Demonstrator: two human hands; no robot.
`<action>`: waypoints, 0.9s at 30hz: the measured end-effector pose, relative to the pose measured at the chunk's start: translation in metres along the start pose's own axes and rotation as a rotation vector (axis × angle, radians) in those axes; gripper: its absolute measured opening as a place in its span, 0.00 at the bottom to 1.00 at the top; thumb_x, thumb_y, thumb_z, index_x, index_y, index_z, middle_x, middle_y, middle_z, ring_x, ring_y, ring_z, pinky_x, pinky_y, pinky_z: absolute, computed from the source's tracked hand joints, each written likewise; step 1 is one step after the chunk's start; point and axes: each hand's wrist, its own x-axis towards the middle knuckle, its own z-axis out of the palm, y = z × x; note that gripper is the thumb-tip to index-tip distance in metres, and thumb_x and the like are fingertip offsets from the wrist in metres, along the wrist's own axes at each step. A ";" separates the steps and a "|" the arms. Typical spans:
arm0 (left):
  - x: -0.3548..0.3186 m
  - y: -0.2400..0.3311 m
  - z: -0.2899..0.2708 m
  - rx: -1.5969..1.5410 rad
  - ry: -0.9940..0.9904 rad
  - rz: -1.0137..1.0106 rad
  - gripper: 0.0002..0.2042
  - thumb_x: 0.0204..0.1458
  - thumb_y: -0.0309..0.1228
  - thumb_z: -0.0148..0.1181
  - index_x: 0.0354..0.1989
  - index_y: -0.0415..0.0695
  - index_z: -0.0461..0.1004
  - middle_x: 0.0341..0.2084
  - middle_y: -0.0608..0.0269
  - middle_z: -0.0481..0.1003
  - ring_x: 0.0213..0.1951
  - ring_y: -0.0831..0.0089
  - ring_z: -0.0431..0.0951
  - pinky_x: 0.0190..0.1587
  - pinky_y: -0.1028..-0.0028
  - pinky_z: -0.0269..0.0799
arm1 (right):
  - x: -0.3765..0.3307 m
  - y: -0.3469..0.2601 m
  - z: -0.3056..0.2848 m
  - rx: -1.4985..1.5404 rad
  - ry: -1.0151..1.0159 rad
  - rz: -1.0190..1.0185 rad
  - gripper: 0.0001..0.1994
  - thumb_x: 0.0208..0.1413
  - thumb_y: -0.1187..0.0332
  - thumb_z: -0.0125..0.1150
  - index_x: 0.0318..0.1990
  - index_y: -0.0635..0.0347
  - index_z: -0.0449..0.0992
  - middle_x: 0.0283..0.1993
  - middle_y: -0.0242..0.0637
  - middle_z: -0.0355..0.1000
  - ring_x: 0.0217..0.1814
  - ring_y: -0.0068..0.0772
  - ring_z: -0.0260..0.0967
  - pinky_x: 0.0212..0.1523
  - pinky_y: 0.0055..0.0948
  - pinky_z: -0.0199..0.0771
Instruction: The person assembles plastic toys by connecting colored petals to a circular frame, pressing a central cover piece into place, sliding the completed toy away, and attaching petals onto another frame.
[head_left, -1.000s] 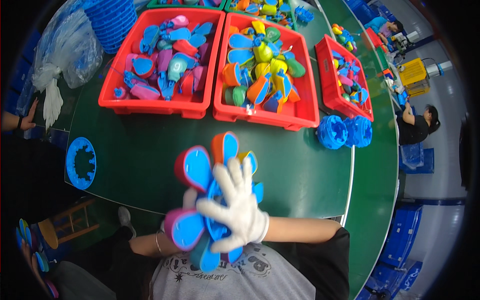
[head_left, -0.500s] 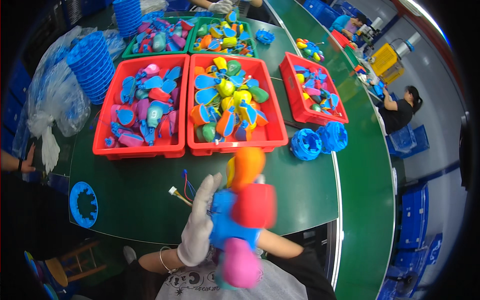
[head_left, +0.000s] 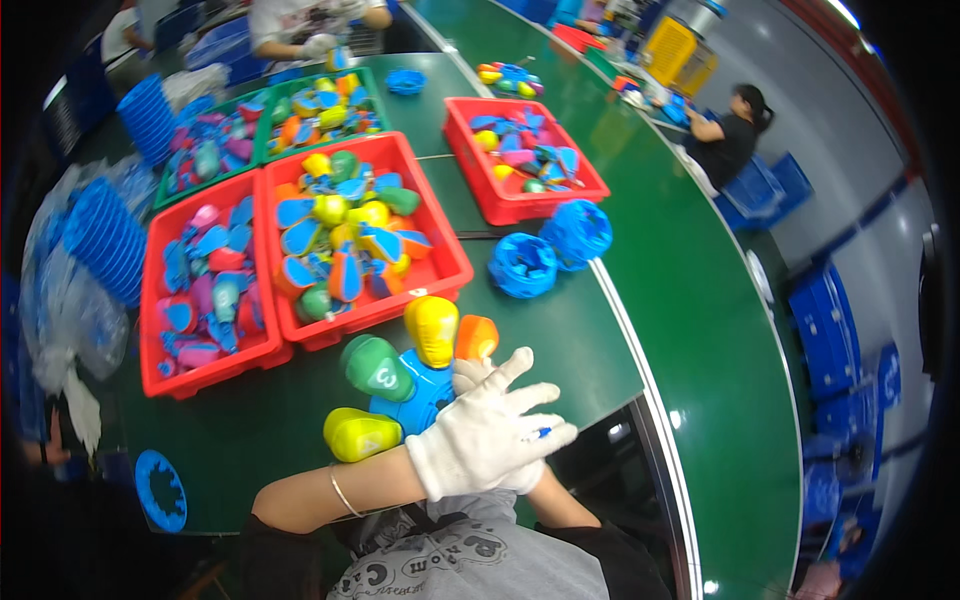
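Fingers (head_left: 533, 395) of the left hand (head_left: 482, 432) are sitting wide apart. The bright flower toy (head_left: 412, 393) is showing just left of them. The right hand (head_left: 526, 480) is hiding beneath; I cannot tell its grip.

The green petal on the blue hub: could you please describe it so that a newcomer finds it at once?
Below the middle red tray in the picture is a blue hub. On its left, the green petal sits between a yellow petal above and a yellow-green petal below; it is the only dark green one visible there.
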 end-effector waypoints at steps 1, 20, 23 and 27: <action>0.012 0.001 0.002 0.068 -0.077 -0.002 0.17 0.43 0.35 0.52 0.44 0.55 0.74 0.41 0.61 0.73 0.49 0.59 0.71 0.56 0.48 0.58 | -0.003 -0.012 -0.004 0.144 0.060 -0.018 0.32 0.52 0.55 0.56 0.62 0.62 0.59 0.63 0.48 0.57 0.69 0.46 0.48 0.70 0.38 0.39; -0.152 -0.003 0.025 -0.488 -0.166 -0.649 0.13 0.53 0.30 0.52 0.46 0.47 0.74 0.44 0.61 0.75 0.52 0.65 0.71 0.64 0.56 0.48 | -0.047 0.162 -0.420 -0.370 1.388 0.418 0.18 0.57 0.59 0.46 0.44 0.64 0.74 0.47 0.48 0.72 0.51 0.45 0.69 0.52 0.36 0.65; -0.157 0.000 0.031 -0.465 -0.122 -0.689 0.13 0.53 0.30 0.52 0.47 0.46 0.74 0.43 0.60 0.75 0.51 0.65 0.71 0.64 0.55 0.48 | -0.020 0.121 -0.377 -0.727 1.593 0.532 0.23 0.54 0.56 0.56 0.52 0.64 0.69 0.56 0.52 0.64 0.58 0.48 0.62 0.57 0.38 0.62; -0.162 0.005 0.044 -0.447 0.011 -0.703 0.12 0.53 0.30 0.53 0.46 0.46 0.75 0.40 0.59 0.76 0.48 0.64 0.74 0.63 0.55 0.50 | 0.033 0.018 -0.247 -0.946 1.255 -0.207 0.20 0.55 0.68 0.54 0.56 0.62 0.65 0.62 0.52 0.57 0.66 0.50 0.51 0.65 0.43 0.49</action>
